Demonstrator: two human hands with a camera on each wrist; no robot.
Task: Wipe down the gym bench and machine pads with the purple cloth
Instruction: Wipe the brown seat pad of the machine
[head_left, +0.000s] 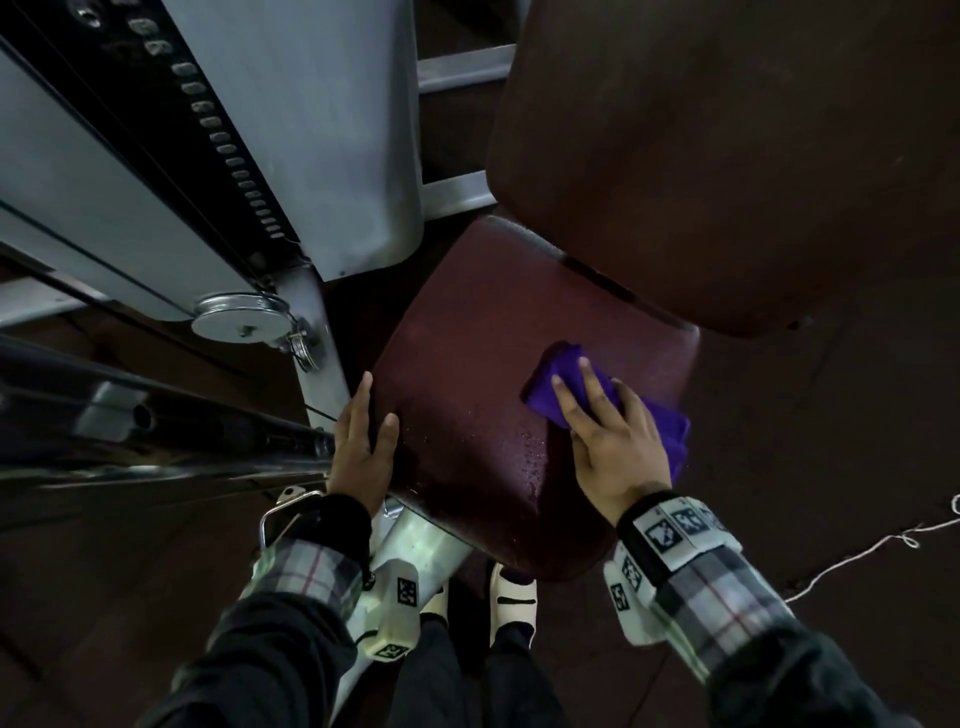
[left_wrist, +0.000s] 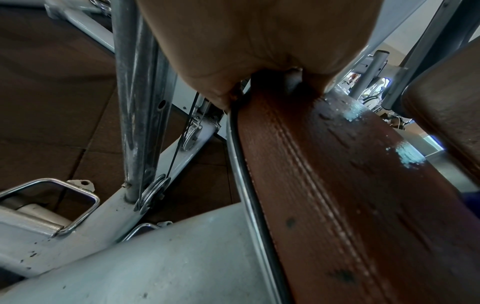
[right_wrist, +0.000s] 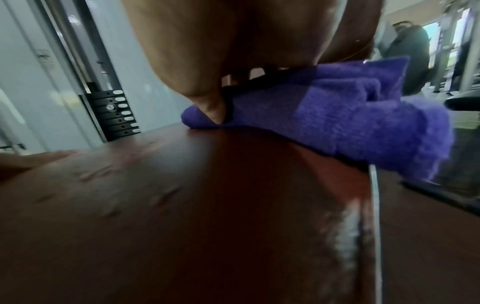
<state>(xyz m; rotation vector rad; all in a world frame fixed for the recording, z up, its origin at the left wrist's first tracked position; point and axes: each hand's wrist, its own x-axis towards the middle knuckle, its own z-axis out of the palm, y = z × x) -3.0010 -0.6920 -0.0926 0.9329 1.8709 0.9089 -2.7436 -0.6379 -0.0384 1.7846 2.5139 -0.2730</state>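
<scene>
While seen from the head view: right hand (head_left: 613, 441) flat, fingers straight, pressing the purple cloth (head_left: 602, 395) onto the far right part of the maroon seat pad (head_left: 467, 389); left hand (head_left: 363, 441) at the pad's left edge, fingers loosely extended along the side, thumb on top, steadying without clamping. Droplets beading on the near middle of the seat, so probably only partly wiped; backrest pad (head_left: 727, 156) above looking dull and dry, likely not yet done. Grey machine frame (head_left: 322, 130) and black weight stack (head_left: 228, 140) alongside to the left. From the left wrist view: palm against the stitched edge of the vinyl, a double seam running down the side, wet glints on top, chrome trim beneath, scuffed painted metal tubing (left_wrist: 182, 257) below. From the right wrist view: cloth bunched in thick, fluffy folds, trapped under the palm and spilling over the pad's right edge; smooth, glossy, rounded leatherette, faintly creased; picture blurred, finger detail impossible to tell.
</scene>
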